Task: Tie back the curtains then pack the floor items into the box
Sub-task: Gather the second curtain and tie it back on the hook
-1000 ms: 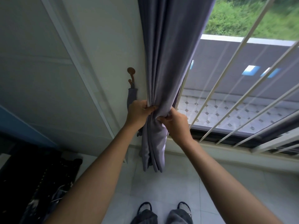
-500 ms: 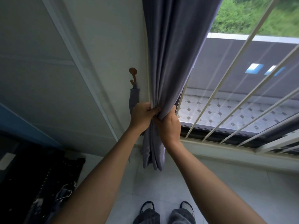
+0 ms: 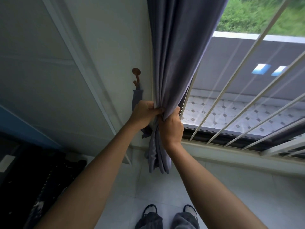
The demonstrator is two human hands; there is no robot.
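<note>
A grey curtain hangs bunched at the left edge of the window. My left hand and my right hand both squeeze its gathered folds at about sill height, knuckles nearly touching. The curtain's loose tail dangles below my hands. On the wall just left of the curtain sits a brown hook, and a grey tie-back strap hangs from it behind my left hand. No box or floor items to pack are in view.
White window bars slant across the glass on the right above a dark sill. A dark piece of furniture fills the lower left. My two feet stand on pale floor tiles.
My hands have drawn closer together and squeezed the curtain into a tighter bundle, shifting it slightly left toward the wall hook.
</note>
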